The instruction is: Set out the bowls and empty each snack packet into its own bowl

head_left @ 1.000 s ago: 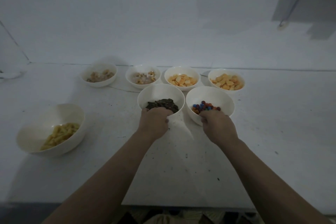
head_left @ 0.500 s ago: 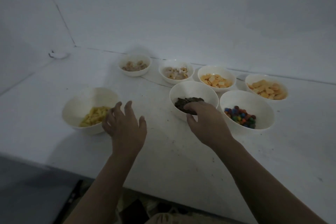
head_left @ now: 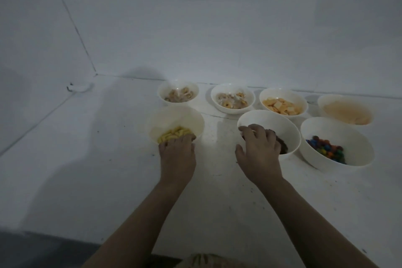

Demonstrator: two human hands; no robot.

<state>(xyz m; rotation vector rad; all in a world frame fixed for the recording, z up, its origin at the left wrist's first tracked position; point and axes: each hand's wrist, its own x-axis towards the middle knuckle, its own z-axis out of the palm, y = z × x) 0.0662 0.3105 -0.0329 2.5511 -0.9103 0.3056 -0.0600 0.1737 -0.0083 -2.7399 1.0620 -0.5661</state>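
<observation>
While we read no labels, our hands meet two bowls.
Left hand (head_left: 177, 154) grips the yellow-snack bowl (head_left: 196, 124) at its near rim; right hand (head_left: 260, 152) curls over the dark-snack bowl (head_left: 289, 128) at its near-left rim.

Seven white bowls stand on the table (head_left: 108, 180). Two hold ring-shaped snacks: one (head_left: 178, 85) at the far left, one (head_left: 232, 89) beside it. Two hold orange crackers: one (head_left: 282, 94) sharp, one (head_left: 345, 102) blurred. One bowl (head_left: 174, 115) holds yellow puffs, one (head_left: 272, 118) dark pieces, one (head_left: 339, 130) coloured candies. Two hands are in view, the left hand (head_left: 177, 154) and the right hand (head_left: 260, 152).
</observation>
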